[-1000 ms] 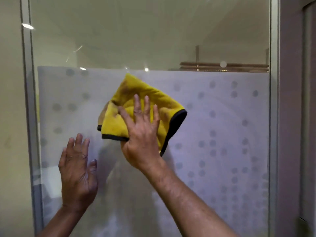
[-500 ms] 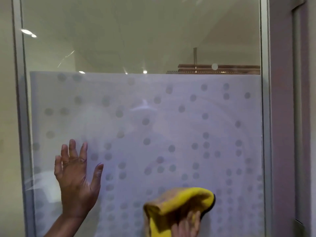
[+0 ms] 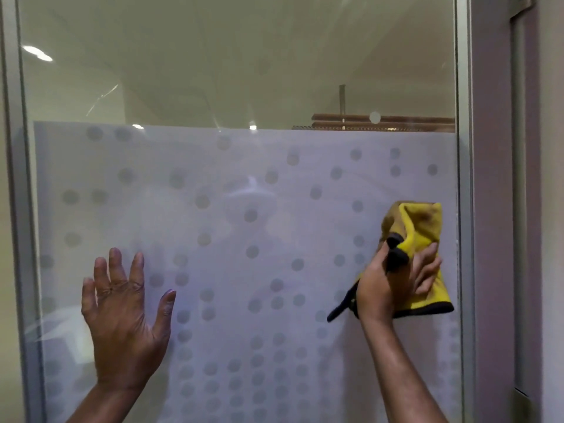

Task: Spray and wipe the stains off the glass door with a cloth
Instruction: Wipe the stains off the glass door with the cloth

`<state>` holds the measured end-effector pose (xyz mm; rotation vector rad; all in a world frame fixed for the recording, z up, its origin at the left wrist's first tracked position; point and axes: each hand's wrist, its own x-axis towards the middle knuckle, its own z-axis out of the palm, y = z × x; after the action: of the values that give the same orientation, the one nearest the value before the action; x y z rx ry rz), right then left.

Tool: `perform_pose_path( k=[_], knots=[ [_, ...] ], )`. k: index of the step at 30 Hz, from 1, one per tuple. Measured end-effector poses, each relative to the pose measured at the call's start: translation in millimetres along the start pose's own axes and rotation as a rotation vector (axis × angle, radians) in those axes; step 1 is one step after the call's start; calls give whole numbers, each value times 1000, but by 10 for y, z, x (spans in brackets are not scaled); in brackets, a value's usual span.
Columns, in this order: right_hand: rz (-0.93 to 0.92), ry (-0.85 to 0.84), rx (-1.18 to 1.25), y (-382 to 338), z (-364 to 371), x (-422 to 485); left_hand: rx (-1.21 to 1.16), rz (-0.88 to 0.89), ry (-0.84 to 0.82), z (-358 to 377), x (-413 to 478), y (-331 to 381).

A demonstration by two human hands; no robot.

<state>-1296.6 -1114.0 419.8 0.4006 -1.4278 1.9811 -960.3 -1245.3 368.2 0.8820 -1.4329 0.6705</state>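
The glass door (image 3: 244, 87) fills the view, clear on top and covered below by frosted film with grey dots. My right hand (image 3: 393, 285) presses a yellow cloth (image 3: 418, 233) with black trim against the frosted glass near the door's right edge. The cloth is bunched, with brownish smudges on its upper fold. My left hand (image 3: 122, 319) lies flat on the lower left of the glass, fingers spread, holding nothing. No spray bottle is in view.
A metal frame (image 3: 464, 209) runs down the door's right side, with a mauve wall and jamb (image 3: 494, 239) beyond it. Another metal frame strip (image 3: 18, 209) borders the left. Ceiling lights reflect in the upper glass.
My right hand swept the cloth from the upper middle down to the bottom, then up to the right edge. My left hand stayed on the lower left glass.
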Motion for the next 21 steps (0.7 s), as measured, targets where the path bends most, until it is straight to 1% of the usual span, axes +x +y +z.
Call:
perform_pose_path(
  k=[3, 4, 6, 8, 11, 13, 15, 17, 19, 21],
  knots=[
    [128, -15, 66, -316, 113, 296, -2, -10, -2, -10, 0, 3],
    [130, -30, 93, -451, 151, 363, 1, -10, -2, -9, -2, 1],
    [11, -78, 135, -741, 232, 400, 4, -9, -1, -8, -3, 4],
    [-166, -146, 157, -1049, 335, 316, -11, -11, -5, -9, 7, 7],
    [-353, -243, 151, -1428, 465, 67, -33, -8, -7, -7, 1, 11],
    [-478, -318, 202, -1576, 482, -146, -38, -12, -7, -6, 3, 11],
    [-624, -429, 244, -1626, 459, -399, -34, -9, -7, -24, 25, 14],
    [-761, -551, 228, -1610, 412, -681, -35, -9, -1, -31, 35, 30],
    [-867, -659, 195, -1527, 324, -1000, -48, -25, -1, -32, 31, 39],
    [-934, -767, 194, -1351, 191, -1328, -58, -59, -18, -14, 36, 10]
  ],
)
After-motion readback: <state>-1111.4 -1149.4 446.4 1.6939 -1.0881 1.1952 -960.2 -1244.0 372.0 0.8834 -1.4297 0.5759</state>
